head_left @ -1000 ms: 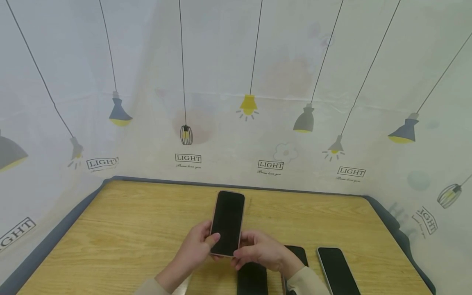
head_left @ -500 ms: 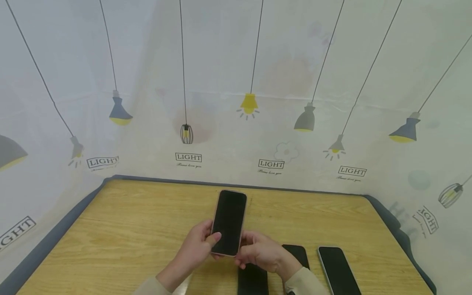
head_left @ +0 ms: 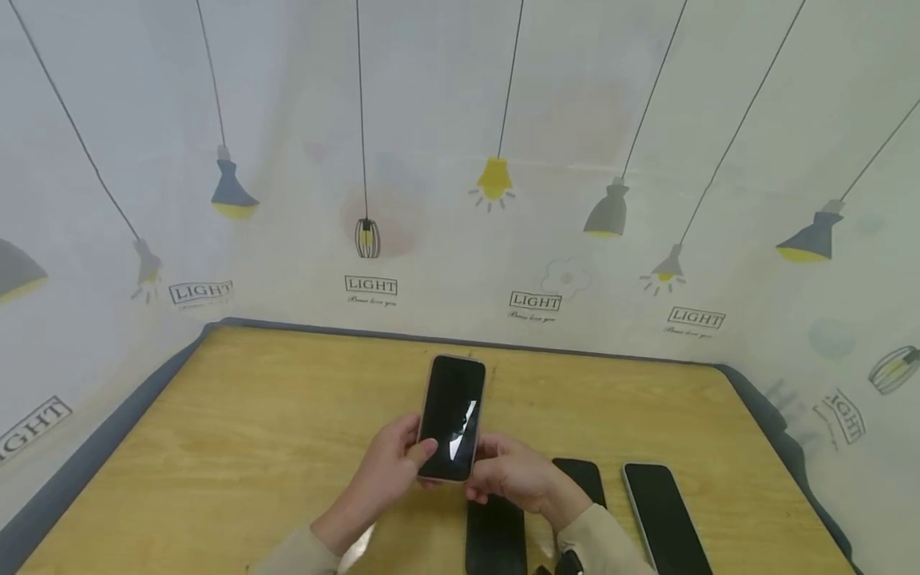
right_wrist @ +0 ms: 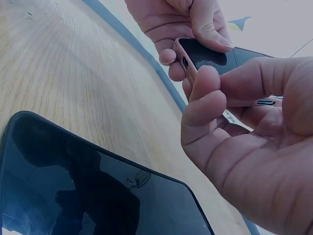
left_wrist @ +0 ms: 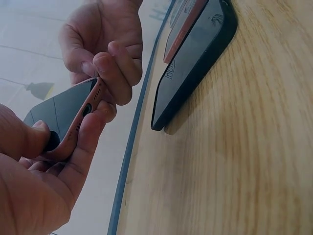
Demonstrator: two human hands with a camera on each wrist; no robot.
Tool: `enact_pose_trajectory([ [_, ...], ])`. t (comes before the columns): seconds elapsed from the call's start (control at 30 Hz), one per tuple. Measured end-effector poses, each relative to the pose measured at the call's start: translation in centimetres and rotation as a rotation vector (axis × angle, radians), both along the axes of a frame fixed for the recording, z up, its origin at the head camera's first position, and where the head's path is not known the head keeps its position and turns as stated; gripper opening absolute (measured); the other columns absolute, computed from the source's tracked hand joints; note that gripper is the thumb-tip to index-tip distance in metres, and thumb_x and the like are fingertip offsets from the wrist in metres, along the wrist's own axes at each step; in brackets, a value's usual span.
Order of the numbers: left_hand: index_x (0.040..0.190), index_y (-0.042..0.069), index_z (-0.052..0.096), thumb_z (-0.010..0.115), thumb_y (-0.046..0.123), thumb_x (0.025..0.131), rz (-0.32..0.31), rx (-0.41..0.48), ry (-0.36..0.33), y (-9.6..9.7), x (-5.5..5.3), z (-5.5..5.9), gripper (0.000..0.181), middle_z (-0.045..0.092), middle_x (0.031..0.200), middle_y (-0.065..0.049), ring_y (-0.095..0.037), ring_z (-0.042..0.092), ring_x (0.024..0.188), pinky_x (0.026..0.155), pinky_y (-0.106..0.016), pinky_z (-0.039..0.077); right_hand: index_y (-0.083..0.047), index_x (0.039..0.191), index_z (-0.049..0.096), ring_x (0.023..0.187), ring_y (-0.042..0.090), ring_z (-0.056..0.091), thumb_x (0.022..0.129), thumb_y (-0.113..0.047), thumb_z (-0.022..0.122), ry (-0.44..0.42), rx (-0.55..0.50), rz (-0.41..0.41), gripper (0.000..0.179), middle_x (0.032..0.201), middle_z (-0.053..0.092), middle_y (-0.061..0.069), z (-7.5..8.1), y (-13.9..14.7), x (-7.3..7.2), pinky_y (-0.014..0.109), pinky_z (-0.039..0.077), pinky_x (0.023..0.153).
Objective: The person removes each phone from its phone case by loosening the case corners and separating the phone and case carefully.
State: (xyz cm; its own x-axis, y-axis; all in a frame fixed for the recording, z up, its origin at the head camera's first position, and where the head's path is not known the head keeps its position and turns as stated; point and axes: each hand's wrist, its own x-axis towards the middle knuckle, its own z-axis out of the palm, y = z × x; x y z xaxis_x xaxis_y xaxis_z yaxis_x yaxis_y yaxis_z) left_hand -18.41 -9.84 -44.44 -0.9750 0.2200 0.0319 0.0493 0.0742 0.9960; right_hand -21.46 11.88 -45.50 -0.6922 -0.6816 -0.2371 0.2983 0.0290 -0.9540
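Above the table, a smartphone (head_left: 453, 415) in a pink case is tilted up with its dark screen towards me. My left hand (head_left: 384, 467) grips its lower left side, thumb lying over the screen and fingers behind. At the lower right corner, my right hand (head_left: 521, 477) pinches the case's edge between thumb and curled fingers. The left wrist view shows the port and speaker holes along the pink bottom edge (left_wrist: 78, 120). Below the hands, a black-cased phone (head_left: 496, 539) lies face up on the table.
A second dark phone (head_left: 580, 477) lies partly under the right forearm. Farther right is a phone with a pale edge (head_left: 668, 519). The wooden table (head_left: 287, 399) is bounded by a pale curtain (head_left: 431, 104) printed with lamps.
The head view has tilted slightly down, so the scene sits higher in it. A bright reflection now crosses the held phone's screen. Both hands keep their hold.
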Motion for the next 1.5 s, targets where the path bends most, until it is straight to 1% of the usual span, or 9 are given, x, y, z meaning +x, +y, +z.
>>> enact_pose_trajectory([
  [0.3,0.127,-0.009,0.058,0.053,-0.005,0.103,0.001,-0.015,0.011,0.2,-0.4,0.3,0.025,0.072,0.111,-0.028,-0.028,0.073,0.078,0.062,-0.046,0.063,0.004,0.113,0.058,0.065,0.01,0.057,0.078,0.006,0.055,0.03,0.063,-0.081,0.035,0.089,0.059,0.003,0.7,-0.3,-0.2,0.021,0.042,0.058],
  [0.43,0.127,-0.008,0.058,0.053,-0.005,0.104,0.001,-0.015,-0.009,0.2,-0.2,0.2,0.025,0.071,0.113,-0.027,-0.028,0.074,0.083,0.064,-0.046,0.064,0.001,0.107,0.058,0.063,0.01,0.055,0.076,0.008,0.054,0.035,0.079,-0.095,0.032,0.086,0.059,0.002,0.5,-0.5,0.1,0.02,0.04,0.056],
  [0.53,0.126,-0.008,0.058,0.052,-0.005,0.104,-0.004,-0.015,-0.011,0.2,-0.1,0.1,0.023,0.071,0.113,-0.028,-0.029,0.074,0.085,0.065,-0.047,0.064,0.004,0.109,0.058,0.063,0.01,0.055,0.076,0.009,0.054,0.05,0.091,-0.09,0.034,0.086,0.06,0.001,0.3,-0.5,0.2,0.021,0.04,0.057],
  [0.7,0.122,-0.01,0.058,0.052,-0.006,0.103,-0.016,-0.016,0.005,0.0,0.0,0.0,0.02,0.071,0.11,-0.029,-0.03,0.074,0.082,0.066,-0.051,0.063,0.011,0.119,0.057,0.065,0.012,0.054,0.076,0.01,0.054,0.093,0.111,-0.056,0.043,0.087,0.061,0.002,0.4,-0.4,0.1,0.021,0.04,0.058],
  [0.83,0.122,-0.01,0.058,0.051,-0.007,0.103,-0.022,-0.005,-0.001,-0.1,0.0,0.0,0.021,0.071,0.111,-0.029,-0.031,0.074,0.085,0.066,-0.051,0.063,0.012,0.119,0.057,0.067,0.013,0.055,0.078,0.009,0.053,0.109,0.125,-0.033,0.041,0.086,0.06,0.004,0.7,-0.3,0.1,0.021,0.041,0.059],
  [1.07,0.125,-0.009,0.057,0.052,-0.004,0.104,-0.04,0.028,-0.056,-0.4,0.0,0.0,0.023,0.073,0.108,-0.026,-0.031,0.075,0.086,0.071,-0.051,0.064,0.013,0.117,0.057,0.069,0.013,0.054,0.078,0.01,0.052,0.147,0.144,-0.01,0.039,0.084,0.058,0.002,0.8,0.0,0.0,0.022,0.043,0.062],
  [1.2,0.128,-0.011,0.055,0.052,-0.003,0.104,-0.076,0.074,-0.09,-0.5,0.0,0.1,0.025,0.072,0.107,-0.025,-0.029,0.075,0.085,0.073,-0.049,0.064,0.01,0.116,0.058,0.071,0.013,0.055,0.082,0.008,0.054,0.146,0.124,0.033,0.034,0.084,0.059,0.001,0.6,0.5,-0.5,0.023,0.045,0.064],
  [1.37,0.132,-0.016,0.051,0.049,-0.004,0.105,-0.131,0.141,-0.112,-0.7,0.0,0.1,0.03,0.07,0.11,-0.028,-0.025,0.074,0.084,0.075,-0.053,0.064,0.006,0.117,0.057,0.075,0.014,0.055,0.087,0.007,0.053,0.129,0.083,0.111,0.031,0.087,0.059,0.002,0.4,1.1,-1.0,0.025,0.047,0.066],
  [1.5,0.135,-0.016,0.05,0.047,-0.003,0.106,-0.101,0.121,-0.118,-0.8,-0.1,0.1,0.031,0.069,0.112,-0.029,-0.027,0.074,0.087,0.074,-0.05,0.064,0.007,0.123,0.055,0.077,0.016,0.057,0.091,0.005,0.054,0.176,0.101,0.131,0.033,0.09,0.06,0.004,0.7,1.0,-0.8,0.025,0.05,0.067],
])
